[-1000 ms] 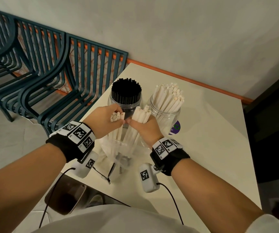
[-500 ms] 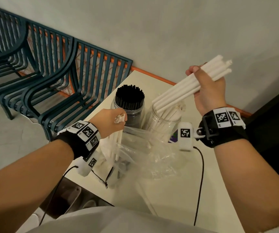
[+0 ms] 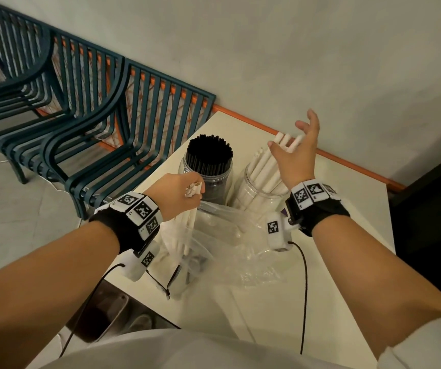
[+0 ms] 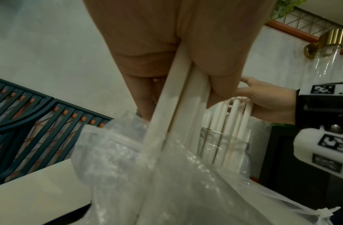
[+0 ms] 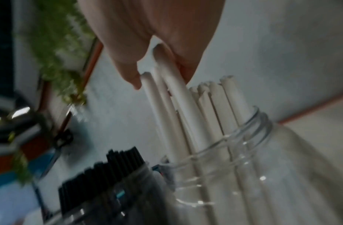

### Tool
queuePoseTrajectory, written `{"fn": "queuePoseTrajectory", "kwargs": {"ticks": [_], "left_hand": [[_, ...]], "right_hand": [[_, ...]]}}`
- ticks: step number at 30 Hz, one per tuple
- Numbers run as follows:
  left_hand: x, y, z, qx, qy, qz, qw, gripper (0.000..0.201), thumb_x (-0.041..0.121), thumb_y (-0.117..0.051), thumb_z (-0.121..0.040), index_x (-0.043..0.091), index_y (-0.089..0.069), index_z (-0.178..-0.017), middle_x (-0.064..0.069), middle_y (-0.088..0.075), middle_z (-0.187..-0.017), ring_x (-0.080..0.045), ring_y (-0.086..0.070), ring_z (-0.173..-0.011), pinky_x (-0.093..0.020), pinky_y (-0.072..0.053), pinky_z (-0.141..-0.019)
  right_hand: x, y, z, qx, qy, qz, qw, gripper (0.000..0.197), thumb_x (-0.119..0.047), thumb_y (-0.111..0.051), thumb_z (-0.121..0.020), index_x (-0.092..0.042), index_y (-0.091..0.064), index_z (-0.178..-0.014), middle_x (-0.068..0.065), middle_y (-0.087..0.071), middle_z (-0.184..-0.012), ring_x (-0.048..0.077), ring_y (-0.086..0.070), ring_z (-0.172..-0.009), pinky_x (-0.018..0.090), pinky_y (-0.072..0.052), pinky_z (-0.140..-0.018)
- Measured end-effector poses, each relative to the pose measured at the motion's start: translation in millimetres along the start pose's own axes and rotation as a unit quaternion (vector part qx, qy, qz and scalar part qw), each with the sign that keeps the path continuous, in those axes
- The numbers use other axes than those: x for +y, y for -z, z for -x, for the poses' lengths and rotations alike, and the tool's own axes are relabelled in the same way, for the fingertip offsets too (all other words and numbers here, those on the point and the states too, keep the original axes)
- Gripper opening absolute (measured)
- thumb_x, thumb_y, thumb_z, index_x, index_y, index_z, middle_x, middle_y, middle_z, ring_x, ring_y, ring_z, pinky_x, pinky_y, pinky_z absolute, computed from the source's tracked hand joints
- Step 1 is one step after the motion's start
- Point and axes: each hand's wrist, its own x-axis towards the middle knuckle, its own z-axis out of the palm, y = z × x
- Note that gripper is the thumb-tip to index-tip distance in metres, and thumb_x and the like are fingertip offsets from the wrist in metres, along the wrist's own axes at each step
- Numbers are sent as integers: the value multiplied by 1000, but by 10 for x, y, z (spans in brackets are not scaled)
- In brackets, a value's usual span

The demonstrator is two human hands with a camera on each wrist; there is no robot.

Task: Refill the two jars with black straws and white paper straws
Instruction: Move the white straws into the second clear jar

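Two clear jars stand at the back of the white table [image 3: 333,275]. The left jar [image 3: 205,179] is packed with black straws [image 3: 209,153]. The right jar [image 3: 262,194] holds white paper straws [image 3: 264,169]. My right hand [image 3: 294,137] is spread open over that jar, its fingers [image 5: 134,79] touching the straw tops [image 5: 176,97]. My left hand [image 3: 184,187] grips a few white straws [image 3: 191,225] that stand in a crumpled clear plastic bag [image 3: 222,235] in front of the jars. In the left wrist view my fingers [image 4: 220,85] pinch those straws [image 4: 178,109] above the bag [image 4: 147,167].
Dark blue slatted chairs [image 3: 94,123] stand left of the table against the wall. A dark cabinet [image 3: 437,209] borders the table's right side. A bin [image 3: 102,315] sits below the near-left table edge. Wrist-camera cables hang over the table front.
My right hand pulled a bundle of white straws out of the bag, raised it, lowered it into the right jar and opened. The left hand stayed on its few straws.
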Motion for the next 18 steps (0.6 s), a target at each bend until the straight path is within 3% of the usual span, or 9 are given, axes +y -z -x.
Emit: {"fn": "queuePoseTrajectory", "kwargs": {"ticks": [1,4,6,10,12,15,18], "left_hand": [[-3,-3,0,1,-1,2,1000,9,22,-58,-86,28,-53,-91,0,-61,-84,-21,-61,-77,-35,-54,-67],[-9,-3,2,5,-3,1,1000,8,22,-58,-87,26,-54,-92,-2,-62,-86,-22,-60,-78,-36,-54,-70],[-26,-1,-2,7,-4,4,1000,9,22,-59,-86,26,-53,-92,0,-61,-84,-19,-59,-76,-33,-53,-67],[-58,3,-23,5,-5,-13,1000,15,22,-58,-87,32,-48,-85,11,-53,-76,-9,-54,-69,-21,-45,-58],[-61,0,-25,4,-6,-18,1000,19,22,-58,-87,36,-46,-80,11,-54,-76,-12,-55,-69,-24,-46,-61],[-58,3,-8,13,-2,-10,1000,10,23,-58,-87,30,-51,-87,7,-58,-79,-15,-57,-73,-28,-49,-64],[-66,10,-7,-6,0,-15,1000,11,22,-56,-87,28,-48,-90,3,-59,-83,-19,-59,-77,-33,-53,-67]], "right_hand": [[15,-9,15,-20,37,43,998,74,-2,-66,-83,-22,-29,-143,1,-44,-132,9,-43,-121,5,-38,-92],[85,-39,50,-119,107,171,972,47,-4,-51,-94,-13,-44,-139,5,-46,-138,7,-45,-118,14,-36,-101],[123,-60,45,-143,127,216,958,36,-12,-48,-97,-9,-50,-133,7,-49,-137,11,-47,-118,6,-29,-97],[188,-99,93,-165,188,276,928,30,-22,-53,-96,-5,-61,-119,11,-54,-122,24,-52,-113,25,-37,-98],[291,-114,183,-232,201,355,883,41,-25,-51,-97,-4,-51,-133,13,-49,-135,28,-42,-130,30,-25,-111],[362,-68,283,-252,235,457,820,62,-36,-44,-99,-9,-22,-150,6,-18,-159,24,-2,-148,38,3,-119],[277,70,215,-205,216,458,838,80,-51,-41,-94,-11,-5,-152,4,2,-161,22,11,-148,44,6,-119]]}}
